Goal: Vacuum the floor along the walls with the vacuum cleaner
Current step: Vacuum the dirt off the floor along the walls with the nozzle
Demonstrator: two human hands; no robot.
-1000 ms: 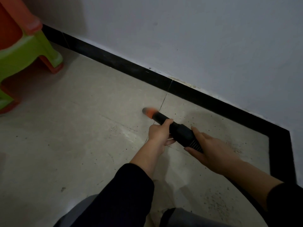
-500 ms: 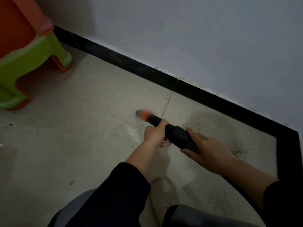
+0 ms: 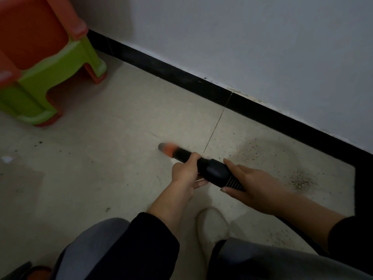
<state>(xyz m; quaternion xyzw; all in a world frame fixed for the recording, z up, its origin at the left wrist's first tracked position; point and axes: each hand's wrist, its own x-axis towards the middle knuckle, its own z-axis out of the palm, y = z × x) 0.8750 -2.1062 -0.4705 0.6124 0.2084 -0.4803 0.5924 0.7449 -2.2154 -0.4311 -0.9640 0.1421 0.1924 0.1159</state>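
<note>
Two hands on the vacuum cleaner (image 3: 210, 170), mid-frame, low over the floor (image 3: 101, 158). Left hand (image 3: 186, 174) wraps the front barrel. Right hand (image 3: 260, 184) clasps the rear body, fingers laid along the top, thumb underneath. Orange nozzle (image 3: 167, 149) points toward 10 o'clock and is blurred, so contact with the tile cannot be told.

Black baseboard (image 3: 181, 77) runs from 11 o'clock down to 3 o'clock under the white wall (image 3: 242, 47). The nozzle sits well off it, out on open tile. Heaviest grit patch (image 3: 300, 180) lies at 3 o'clock of the hands, near the corner, with lighter specks scattered around it.

Judgement: this is a sweep in progress, with edge work largely ahead. To do it well:
- Bring the tip into the seam where floor meets baseboard.
- Hold the tip low and nearly flat.
- Draw slowly along the seam so the grit lifts rather than scatters.
- Take in the patch at 3 o'clock.

Stacked stools (image 3: 40, 77) at 10 o'clock will need skirting. White shoe (image 3: 212, 225) at 6 o'clock is planted near the specks, so step with care.
</note>
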